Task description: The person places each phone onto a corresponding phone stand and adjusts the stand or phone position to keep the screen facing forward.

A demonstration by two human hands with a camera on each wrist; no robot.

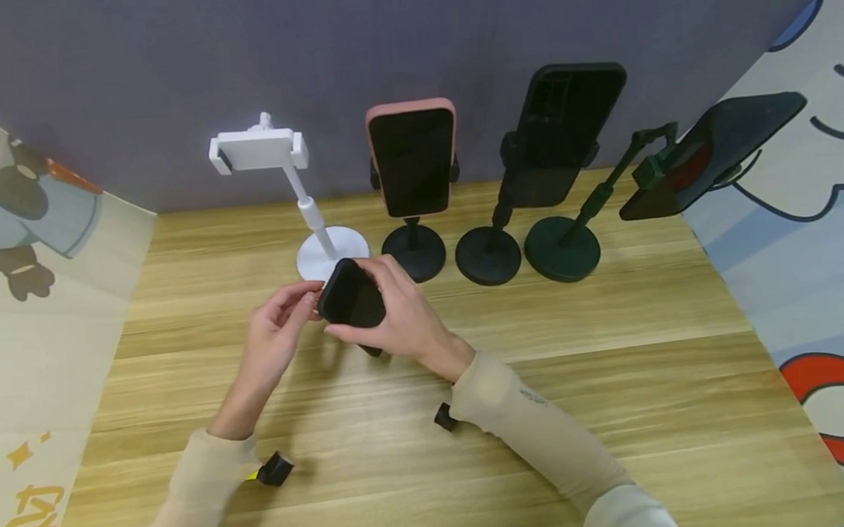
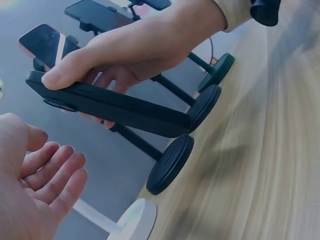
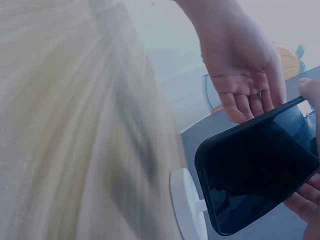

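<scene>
My right hand [image 1: 411, 316] grips a smartphone [image 1: 353, 295] in a black case, thumb on one long edge and fingers on the other. The phone is held tilted above the table, and its dark screen [image 3: 257, 165] shows in the right wrist view. Beside the phone's upper left corner is my left hand [image 1: 276, 331]; in the left wrist view its fingers [image 2: 60, 172] are loosely bent, apart from the phone, with nothing in them. Just behind the hands stands a white phone stand [image 1: 312, 213], its clamp [image 1: 256, 151] bare and its round base partly covered by the phone.
To the right stand a black stand with a pink-cased phone [image 1: 413, 161], another black stand with a black phone [image 1: 560, 138], and a green stand [image 1: 563, 249] holding a tilted phone [image 1: 721, 152]. Small black objects [image 1: 276, 470] lie near both forearms. A grey panel [image 1: 331, 49] rises behind.
</scene>
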